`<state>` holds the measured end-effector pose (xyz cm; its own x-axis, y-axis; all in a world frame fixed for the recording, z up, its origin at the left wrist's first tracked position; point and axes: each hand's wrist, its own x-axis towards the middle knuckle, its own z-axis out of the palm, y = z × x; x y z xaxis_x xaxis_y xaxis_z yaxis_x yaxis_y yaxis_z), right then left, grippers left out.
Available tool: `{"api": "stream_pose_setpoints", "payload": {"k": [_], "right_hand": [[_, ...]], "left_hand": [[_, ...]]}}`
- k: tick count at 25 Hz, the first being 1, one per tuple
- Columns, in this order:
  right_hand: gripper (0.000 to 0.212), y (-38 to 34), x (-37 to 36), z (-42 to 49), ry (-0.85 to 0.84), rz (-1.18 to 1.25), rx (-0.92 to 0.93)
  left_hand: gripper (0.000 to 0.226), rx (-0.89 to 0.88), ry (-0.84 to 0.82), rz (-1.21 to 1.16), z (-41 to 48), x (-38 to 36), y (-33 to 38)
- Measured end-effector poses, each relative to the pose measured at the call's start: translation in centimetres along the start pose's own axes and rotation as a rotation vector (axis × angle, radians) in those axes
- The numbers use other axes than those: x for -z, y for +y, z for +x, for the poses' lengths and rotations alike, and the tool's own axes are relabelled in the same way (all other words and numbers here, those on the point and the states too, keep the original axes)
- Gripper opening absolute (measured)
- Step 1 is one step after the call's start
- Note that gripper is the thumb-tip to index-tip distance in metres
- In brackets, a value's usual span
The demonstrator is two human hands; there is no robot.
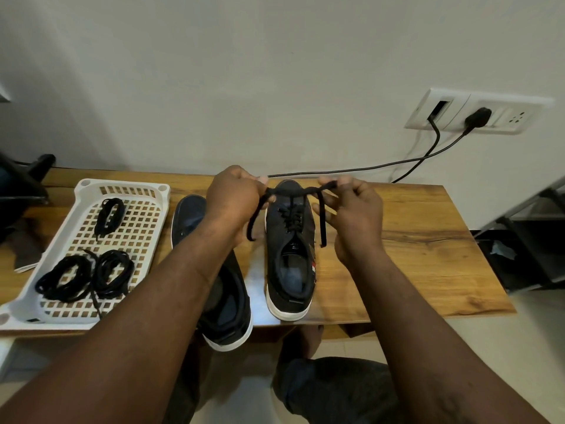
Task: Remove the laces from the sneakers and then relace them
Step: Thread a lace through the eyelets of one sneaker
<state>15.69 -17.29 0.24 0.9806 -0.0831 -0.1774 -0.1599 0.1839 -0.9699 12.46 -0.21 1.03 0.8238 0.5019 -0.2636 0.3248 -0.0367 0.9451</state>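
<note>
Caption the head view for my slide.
Left hand and right hand hold the lace over a laced sneaker.

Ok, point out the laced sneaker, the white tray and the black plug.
laced sneaker [276, 240]: head view, upper beside eyelets.
white tray [128, 183]: head view, far rim.
black plug [477, 117]: head view, plug body.

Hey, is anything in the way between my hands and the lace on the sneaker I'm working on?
Nothing visible. The left hand and right hand each already pinch the black lace, which is stretched above the laced sneaker.
</note>
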Motion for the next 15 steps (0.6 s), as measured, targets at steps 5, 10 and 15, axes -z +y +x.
{"api": "stream_pose_setpoints", "payload": {"k": [5,10,15], "right_hand": [[0.024,-0.3,3.5,1.8,0.249,0.361,-0.309],[0.015,2.2,4.6,2.4,0.103,-0.300,-0.206],[0.011,1.8,4.4,2.2,-0.045,-0.504,-0.044]], "left_hand": [[0.004,-0.200,-0.006,0.901,0.5,2.0,-1.3],[0.017,-0.223,-0.011,1.084,-0.4,1.8,-0.9],[0.021,-0.330,-0.130,1.170,-0.4,1.1,-1.3]]}}
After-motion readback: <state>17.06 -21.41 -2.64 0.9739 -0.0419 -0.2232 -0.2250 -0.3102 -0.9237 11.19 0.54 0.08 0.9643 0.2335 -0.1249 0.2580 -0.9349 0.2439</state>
